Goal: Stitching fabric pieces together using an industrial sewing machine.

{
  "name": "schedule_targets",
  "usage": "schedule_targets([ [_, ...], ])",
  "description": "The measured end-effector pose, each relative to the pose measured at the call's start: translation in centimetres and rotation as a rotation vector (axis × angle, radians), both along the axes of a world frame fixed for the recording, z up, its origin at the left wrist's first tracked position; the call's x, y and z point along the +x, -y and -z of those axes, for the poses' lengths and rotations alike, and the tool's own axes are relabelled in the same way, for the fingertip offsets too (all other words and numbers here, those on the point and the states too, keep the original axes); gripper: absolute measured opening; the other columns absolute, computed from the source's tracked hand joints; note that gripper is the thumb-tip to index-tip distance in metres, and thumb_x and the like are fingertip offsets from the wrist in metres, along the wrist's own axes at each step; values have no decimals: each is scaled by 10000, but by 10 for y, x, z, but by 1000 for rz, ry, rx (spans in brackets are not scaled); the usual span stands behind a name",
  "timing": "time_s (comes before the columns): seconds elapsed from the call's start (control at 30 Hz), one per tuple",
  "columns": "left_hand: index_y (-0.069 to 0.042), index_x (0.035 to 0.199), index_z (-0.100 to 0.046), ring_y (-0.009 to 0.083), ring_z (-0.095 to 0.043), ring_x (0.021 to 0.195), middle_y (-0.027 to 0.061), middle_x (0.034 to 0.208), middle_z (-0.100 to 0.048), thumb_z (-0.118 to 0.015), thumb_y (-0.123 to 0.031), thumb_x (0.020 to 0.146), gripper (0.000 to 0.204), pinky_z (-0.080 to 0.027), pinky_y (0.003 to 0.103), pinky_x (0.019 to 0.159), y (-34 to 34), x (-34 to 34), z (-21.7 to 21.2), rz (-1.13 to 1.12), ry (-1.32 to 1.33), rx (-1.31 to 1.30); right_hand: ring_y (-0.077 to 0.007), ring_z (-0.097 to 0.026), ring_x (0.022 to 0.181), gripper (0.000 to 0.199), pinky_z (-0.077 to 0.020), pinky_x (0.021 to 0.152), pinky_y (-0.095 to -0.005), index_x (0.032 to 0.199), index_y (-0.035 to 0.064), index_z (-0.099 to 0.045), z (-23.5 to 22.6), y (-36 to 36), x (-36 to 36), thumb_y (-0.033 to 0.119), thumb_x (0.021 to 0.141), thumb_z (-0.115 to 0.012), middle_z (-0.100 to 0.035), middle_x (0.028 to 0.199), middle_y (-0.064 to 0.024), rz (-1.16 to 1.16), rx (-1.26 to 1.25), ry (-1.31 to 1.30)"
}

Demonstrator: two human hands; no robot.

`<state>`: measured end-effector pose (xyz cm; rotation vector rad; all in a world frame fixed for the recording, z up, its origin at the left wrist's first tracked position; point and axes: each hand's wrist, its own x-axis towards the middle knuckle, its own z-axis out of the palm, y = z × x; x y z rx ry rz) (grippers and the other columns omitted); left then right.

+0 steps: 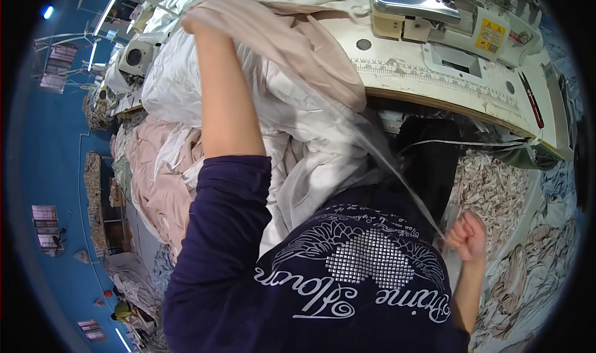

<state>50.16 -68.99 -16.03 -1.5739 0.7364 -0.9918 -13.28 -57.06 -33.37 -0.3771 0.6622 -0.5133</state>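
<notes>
At opposite sides, left hand point(194, 24) clenched on pink fabric point(273, 36), right hand point(468, 236) fisted around pale cloth point(406, 180).

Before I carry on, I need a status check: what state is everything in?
Left hand: closed on pink cloth
Right hand: closed at sheer strip's end
Pink cloth: lifted at one end, folded
Sheer strip: drawn out long
White cloth: heaped, rumpled
Snips: lying on tabletop
Sewing machine: running or not, cannot tell
</notes>
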Motion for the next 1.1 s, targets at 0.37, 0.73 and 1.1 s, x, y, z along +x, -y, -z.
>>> schedule_targets([
  [0.37, -106, 1005, -538, 164, -527, 909, 42, 1003, -552, -431, -263, 880, 227, -430, 288, 800, -33, 35, -48, 802, -371, -431, -333, -484, 1098, 422, -408, 867, -469, 1000, 18, -620, 80, -17, -136, 319, 714, -697, -544, 1160, -184, -657, -992, -2304],
  [0.73, -69, 882, -546, 121, -519, 786, 26, 887, -551, -418, -199, 881, 182, -392, 228, 762, -39, 33, -65, 1393, -1190, -710, -310, -587, 887, 358, -475, 768, -370, 1054, 43, -569, 9, 38, 255, 174, 745, -695, -611, 945, -140, 74, -1719, -646],
  [1.1, -131, 997, -631, 154, -618, 840, 4, 922, -650, -564, -266, 766, 276, -477, 281, 722, -88, 107, -60, 1184, -732, -612, -139, -497, 563, 176, -400, 496, -258, 850, 78, -598, -4, 35, 153, 59, 679, -636, -478, 664, 3, 392, -2339, -655],
])
